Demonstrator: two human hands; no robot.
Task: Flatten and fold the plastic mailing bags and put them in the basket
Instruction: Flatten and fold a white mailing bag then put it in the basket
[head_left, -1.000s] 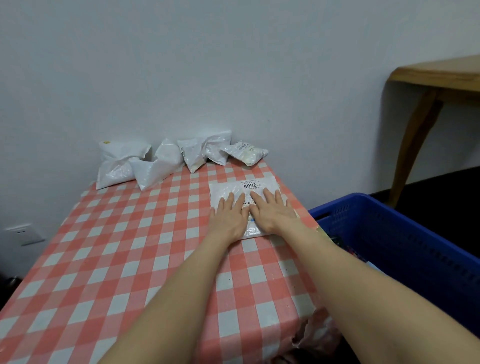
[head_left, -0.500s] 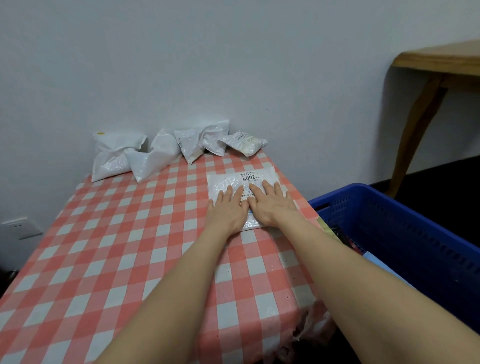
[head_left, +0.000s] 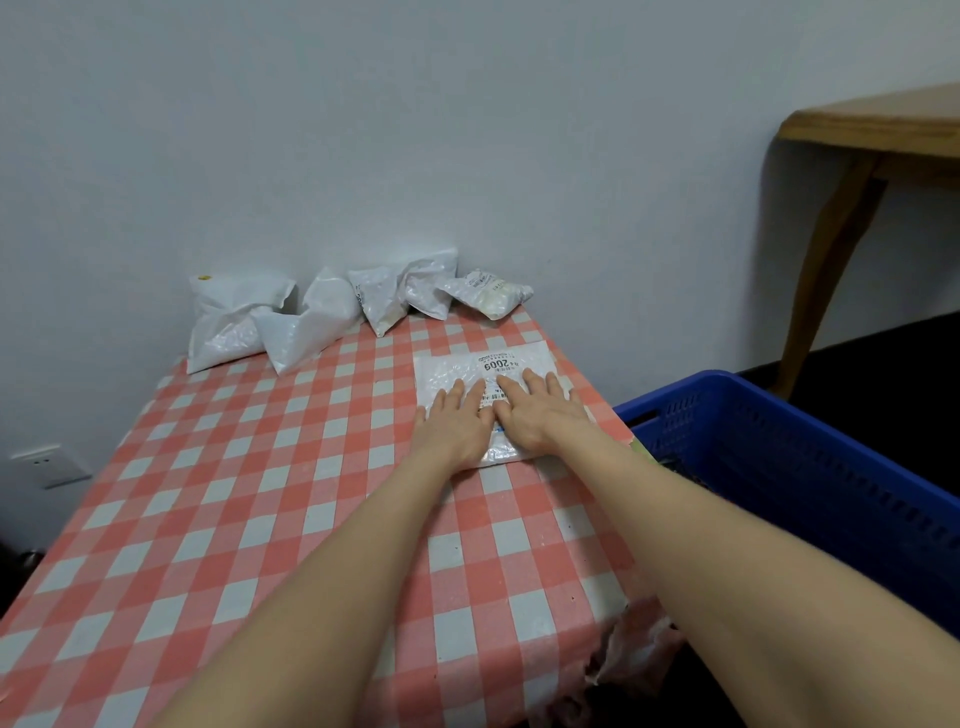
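The fingers (head_left: 458, 391) of both hands lie straight and a little spread, pressed flat on the bag (head_left: 447, 371). They point to 12 o'clock. The left hand (head_left: 457, 423) and the right hand (head_left: 540, 415) sit close side by side on the near half of the bag. The far half, with its label (head_left: 496, 364), shows past the fingertips at 12 o'clock.

The bag's long side seems to run from 6 to 12 o'clock, in line with the arms. It lies flat on the table (head_left: 260, 467), near the right edge. Both arms reach out long and low over the table.

The basket (head_left: 779, 452) stands at 3 o'clock from the hands, just beside the table, so the right hand is nearer to it. The next job is likely a fold, which would bring the far end back toward 6 o'clock. More puffy bags (head_left: 311, 322) wait at 11 o'clock.
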